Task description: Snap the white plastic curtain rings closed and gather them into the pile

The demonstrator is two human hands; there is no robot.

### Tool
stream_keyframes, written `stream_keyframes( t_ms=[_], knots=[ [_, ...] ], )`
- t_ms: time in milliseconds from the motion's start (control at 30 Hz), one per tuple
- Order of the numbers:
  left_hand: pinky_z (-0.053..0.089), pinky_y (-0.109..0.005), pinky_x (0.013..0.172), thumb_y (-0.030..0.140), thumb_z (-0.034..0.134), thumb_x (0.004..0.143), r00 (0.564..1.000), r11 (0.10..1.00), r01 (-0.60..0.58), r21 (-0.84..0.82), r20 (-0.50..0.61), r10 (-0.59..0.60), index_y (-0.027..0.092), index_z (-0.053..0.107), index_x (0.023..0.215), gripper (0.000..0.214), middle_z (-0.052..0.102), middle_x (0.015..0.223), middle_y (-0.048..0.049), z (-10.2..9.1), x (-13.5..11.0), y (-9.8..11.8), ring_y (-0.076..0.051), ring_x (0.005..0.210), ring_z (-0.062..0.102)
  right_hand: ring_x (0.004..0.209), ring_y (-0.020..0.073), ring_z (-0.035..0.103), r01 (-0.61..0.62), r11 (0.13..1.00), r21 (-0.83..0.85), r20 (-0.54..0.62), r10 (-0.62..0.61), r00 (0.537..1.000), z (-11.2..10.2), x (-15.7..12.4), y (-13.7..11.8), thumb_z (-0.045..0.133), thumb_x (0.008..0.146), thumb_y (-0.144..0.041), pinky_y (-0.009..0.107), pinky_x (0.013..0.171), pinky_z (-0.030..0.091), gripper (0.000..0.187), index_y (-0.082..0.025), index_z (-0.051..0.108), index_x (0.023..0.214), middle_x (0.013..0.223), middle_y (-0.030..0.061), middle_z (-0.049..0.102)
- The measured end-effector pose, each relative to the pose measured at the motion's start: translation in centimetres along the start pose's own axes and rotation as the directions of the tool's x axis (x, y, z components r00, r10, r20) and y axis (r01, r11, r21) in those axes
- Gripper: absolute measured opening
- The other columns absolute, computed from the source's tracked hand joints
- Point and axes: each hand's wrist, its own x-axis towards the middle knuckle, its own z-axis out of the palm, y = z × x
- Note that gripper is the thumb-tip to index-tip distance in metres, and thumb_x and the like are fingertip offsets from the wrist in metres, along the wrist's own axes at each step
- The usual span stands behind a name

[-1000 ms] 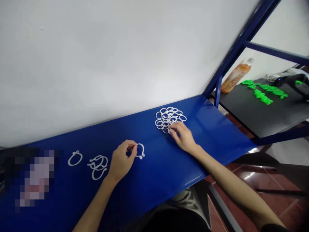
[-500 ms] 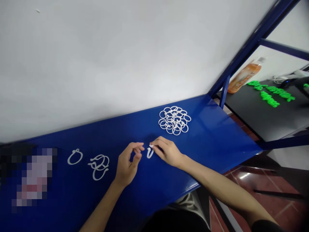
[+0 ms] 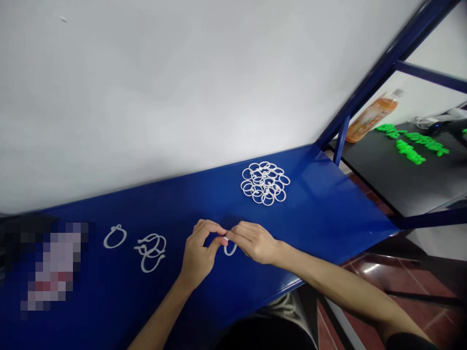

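A white plastic ring (image 3: 230, 250) hangs below the meeting fingertips of both hands, over the blue tabletop (image 3: 204, 204). My left hand (image 3: 203, 245) pinches its upper part between thumb and fingers. From the other side my right hand (image 3: 255, 241) grips the same ring, its fingers hiding the top where a clasp may be. To the left lie several white open rings (image 3: 151, 253), overlapping, with gaps in their loops. Farther left, a single white ring (image 3: 115, 236) has its small ends together. Beyond my right hand sits a cluster of white closed rings (image 3: 265, 183).
A pale wall (image 3: 164, 97) rises behind the table. Blue metal framing (image 3: 341, 138) stands at the right. Past it, a dark table (image 3: 386, 170) carries an orange drink bottle (image 3: 374, 119) and green lumpy pieces (image 3: 410, 151). A blurred-out object (image 3: 58, 262) lies at far left.
My left hand has moved right and closed onto the ring that my right hand was holding alone. The ring has turned to show more of its loop.
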Motion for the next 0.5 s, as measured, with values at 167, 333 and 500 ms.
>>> stream_keyframes(
  t_ms=[167,333,500],
  knots=[
    [0.051,-0.031,0.079,0.031,0.063,0.094,0.997,0.995,-0.066,0.075,0.05,0.062,0.023,0.066,0.09,0.01,0.071,0.084,0.001,0.1,0.2,-0.6,-0.016,0.083,0.065,0.077,0.0178,0.061,-0.038,0.996,-0.08,-0.037,0.035,0.999,-0.1,-0.1,0.6,0.038,0.106,-0.017,0.029,0.067,0.051,0.028,-0.011,0.062,0.12,0.088,0.0083,0.068],
    [0.048,-0.037,0.091,0.034,0.055,0.098,0.994,0.919,-0.108,0.379,0.011,0.113,0.023,0.066,0.1,0.016,0.073,0.096,-0.0019,-3.8,-0.1,-1.6,-0.021,0.094,0.065,0.078,0.0167,0.064,-0.38,0.921,-0.086,-0.301,0.339,0.891,-5.5,-2.6,6.3,0.052,0.102,-0.026,0.029,0.071,0.053,0.016,-0.018,0.066,0.101,0.088,0.0058,0.069],
    [0.045,-0.044,0.09,0.042,0.045,0.101,0.996,0.626,-0.023,0.779,-0.037,0.083,0.016,0.067,0.106,0.034,0.07,0.1,-0.0109,-8.9,-2.9,-3.7,-0.03,0.096,0.061,0.071,0.0184,0.063,-0.626,0.756,-0.192,-0.374,0.534,0.758,-10.9,-7.0,14.0,0.057,0.097,-0.03,0.032,0.068,0.052,0.018,-0.017,0.069,0.092,0.086,0.0078,0.067]
  ],
)
